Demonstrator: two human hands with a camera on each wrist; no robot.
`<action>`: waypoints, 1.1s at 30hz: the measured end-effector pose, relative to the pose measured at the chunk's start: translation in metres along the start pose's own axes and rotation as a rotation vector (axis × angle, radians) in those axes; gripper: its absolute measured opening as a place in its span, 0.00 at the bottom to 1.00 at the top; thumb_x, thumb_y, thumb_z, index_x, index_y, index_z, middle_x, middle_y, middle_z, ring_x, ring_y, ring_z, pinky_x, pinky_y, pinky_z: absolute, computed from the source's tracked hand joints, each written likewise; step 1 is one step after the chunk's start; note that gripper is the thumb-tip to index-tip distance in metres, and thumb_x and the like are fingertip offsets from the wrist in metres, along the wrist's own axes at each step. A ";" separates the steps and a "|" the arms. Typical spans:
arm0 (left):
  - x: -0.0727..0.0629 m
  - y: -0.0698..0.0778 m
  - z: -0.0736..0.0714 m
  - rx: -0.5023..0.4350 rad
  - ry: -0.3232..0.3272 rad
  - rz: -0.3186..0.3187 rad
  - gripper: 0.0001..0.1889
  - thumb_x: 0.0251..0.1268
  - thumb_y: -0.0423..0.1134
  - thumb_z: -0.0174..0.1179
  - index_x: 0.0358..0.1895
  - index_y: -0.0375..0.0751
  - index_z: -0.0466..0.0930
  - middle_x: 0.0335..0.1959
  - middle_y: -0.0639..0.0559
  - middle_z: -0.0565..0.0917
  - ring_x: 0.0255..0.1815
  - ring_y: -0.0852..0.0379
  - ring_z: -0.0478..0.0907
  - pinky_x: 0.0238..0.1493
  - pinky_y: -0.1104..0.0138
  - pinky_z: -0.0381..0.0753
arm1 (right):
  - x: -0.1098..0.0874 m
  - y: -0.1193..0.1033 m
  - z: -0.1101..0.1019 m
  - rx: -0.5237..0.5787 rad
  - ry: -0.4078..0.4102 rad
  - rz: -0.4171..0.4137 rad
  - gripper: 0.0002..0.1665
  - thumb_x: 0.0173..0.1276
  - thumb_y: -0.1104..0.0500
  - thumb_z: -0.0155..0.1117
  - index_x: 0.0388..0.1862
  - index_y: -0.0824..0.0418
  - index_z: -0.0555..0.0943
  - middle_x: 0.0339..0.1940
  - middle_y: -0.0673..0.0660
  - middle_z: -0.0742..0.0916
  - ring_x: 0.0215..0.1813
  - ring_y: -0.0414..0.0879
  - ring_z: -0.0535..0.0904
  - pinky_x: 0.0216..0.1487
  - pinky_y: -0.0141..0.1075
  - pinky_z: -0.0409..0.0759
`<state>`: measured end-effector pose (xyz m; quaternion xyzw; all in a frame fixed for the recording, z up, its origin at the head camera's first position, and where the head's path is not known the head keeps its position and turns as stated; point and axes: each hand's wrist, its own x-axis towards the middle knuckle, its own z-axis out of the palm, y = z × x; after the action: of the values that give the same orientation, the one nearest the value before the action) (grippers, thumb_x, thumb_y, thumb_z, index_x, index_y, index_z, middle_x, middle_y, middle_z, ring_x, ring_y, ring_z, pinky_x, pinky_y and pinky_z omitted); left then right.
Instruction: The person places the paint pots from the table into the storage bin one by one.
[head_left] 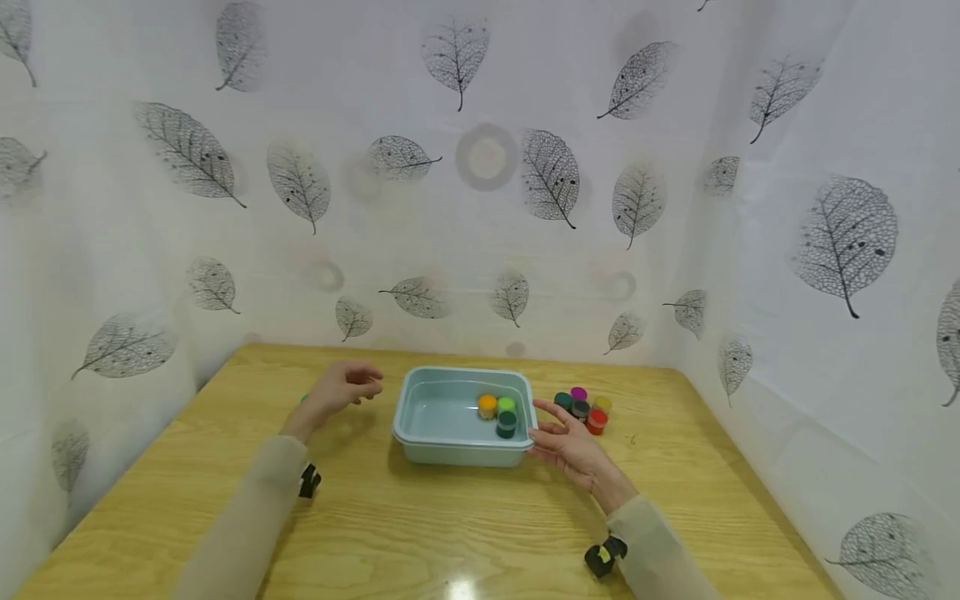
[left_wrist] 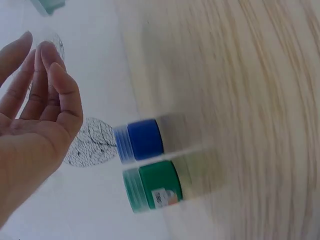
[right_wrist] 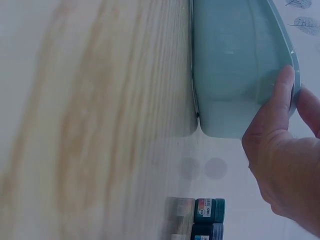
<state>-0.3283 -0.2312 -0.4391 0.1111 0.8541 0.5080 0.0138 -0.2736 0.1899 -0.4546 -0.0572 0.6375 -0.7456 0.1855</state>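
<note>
A pale blue plastic tub point(head_left: 442, 454) sits on the table with three small paint jars inside: an orange one point(head_left: 487, 407), a light green one point(head_left: 507, 405) and a dark green one point(head_left: 506, 425). My right hand point(head_left: 573, 450) holds the tub's right end, digits on both sides of the rim in the right wrist view. Left of the tub, my left hand point(head_left: 341, 392) hovers apart from it, fingers loosely bent around nothing. Beside that hand, the left wrist view shows a blue jar point(left_wrist: 145, 140) and a green jar point(left_wrist: 159, 185) standing side by side.
Right of the tub stands a cluster of several jars, among them a red one point(head_left: 597, 422), a magenta one point(head_left: 578, 393) and a yellow one point(head_left: 602, 405). The wooden table point(head_left: 420, 533) is bordered at the back and sides by a white leaf-patterned curtain point(head_left: 480, 242).
</note>
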 end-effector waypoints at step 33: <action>-0.003 -0.039 -0.043 0.225 0.007 -0.166 0.28 0.66 0.33 0.62 0.66 0.26 0.67 0.65 0.27 0.71 0.61 0.32 0.71 0.61 0.44 0.74 | 0.000 -0.001 0.000 0.040 -0.008 0.015 0.40 0.71 0.66 0.60 0.78 0.56 0.56 0.61 0.70 0.73 0.46 0.46 0.84 0.58 0.45 0.81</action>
<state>-0.3382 -0.2865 -0.4525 0.0393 0.9119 0.4066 0.0404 -0.2741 0.1904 -0.4535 -0.0517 0.6221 -0.7565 0.1950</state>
